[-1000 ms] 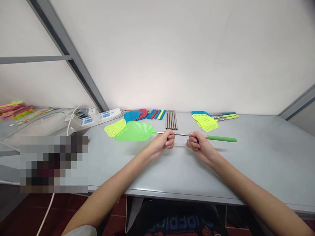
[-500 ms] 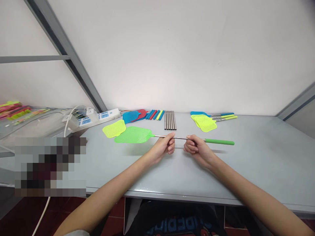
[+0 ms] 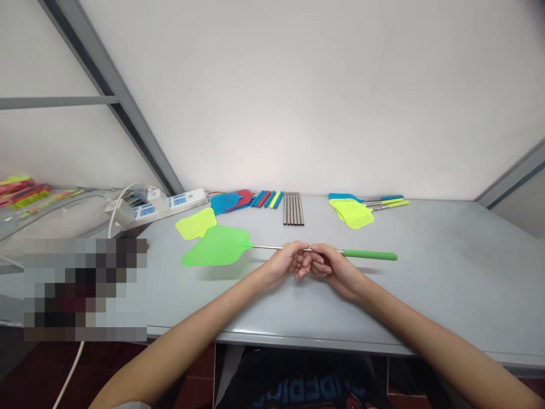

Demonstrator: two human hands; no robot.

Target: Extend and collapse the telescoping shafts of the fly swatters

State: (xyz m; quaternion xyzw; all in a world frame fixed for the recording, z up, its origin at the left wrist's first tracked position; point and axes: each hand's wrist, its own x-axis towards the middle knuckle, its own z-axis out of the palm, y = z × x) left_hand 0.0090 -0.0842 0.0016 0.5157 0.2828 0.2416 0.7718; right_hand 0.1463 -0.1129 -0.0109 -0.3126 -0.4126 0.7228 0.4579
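Observation:
A green fly swatter (image 3: 219, 245) with a thin metal shaft and a green grip is held level above the table. My left hand (image 3: 289, 262) is closed on the shaft, on the side of the mesh head. My right hand (image 3: 334, 267) grips the same shaft close to the green handle (image 3: 370, 255). Both hands meet at the middle, thumbs on top, and their curled fingers hide part of the shaft. Behind the swatter's head lies a loose yellow swatter head (image 3: 196, 223).
Along the wall lie blue and red swatter heads (image 3: 225, 202), several coloured grips (image 3: 267, 199) and a row of metal tubes (image 3: 293, 209). Whole swatters (image 3: 355, 213) in yellow and blue lie at the back right. A white power strip (image 3: 187, 197) with cables sits at the left.
My hands have come together along the shaft until they touch. The swatter has moved a little left and nearer to me, its head more tilted, and the shaft looks shorter.

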